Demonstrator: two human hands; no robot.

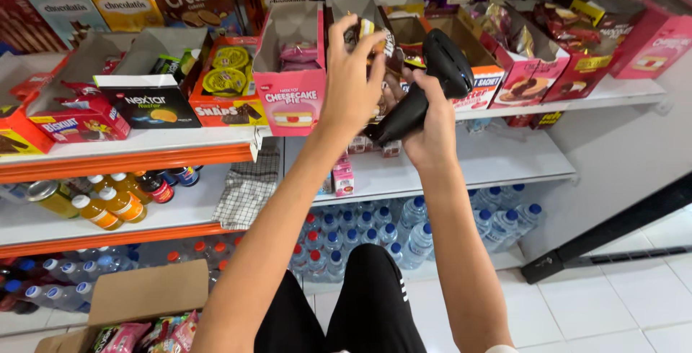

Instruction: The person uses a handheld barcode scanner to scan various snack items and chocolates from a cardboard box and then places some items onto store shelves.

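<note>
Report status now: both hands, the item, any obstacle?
Left hand grips brown snack pack at open display box. Right hand holds black scanner. Nothing in the way.

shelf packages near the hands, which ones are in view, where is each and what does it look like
Pink box: top shelf, left of the left hand; open-topped carton, cake picture.
Orange box: left of the pink box; open display carton, yellow rounds inside.
Black box: further left; low carton, white flap.
Brown packet: at the left hand's fingers; dark wrapper.
Scanner: in the right hand; black, handheld.
</note>
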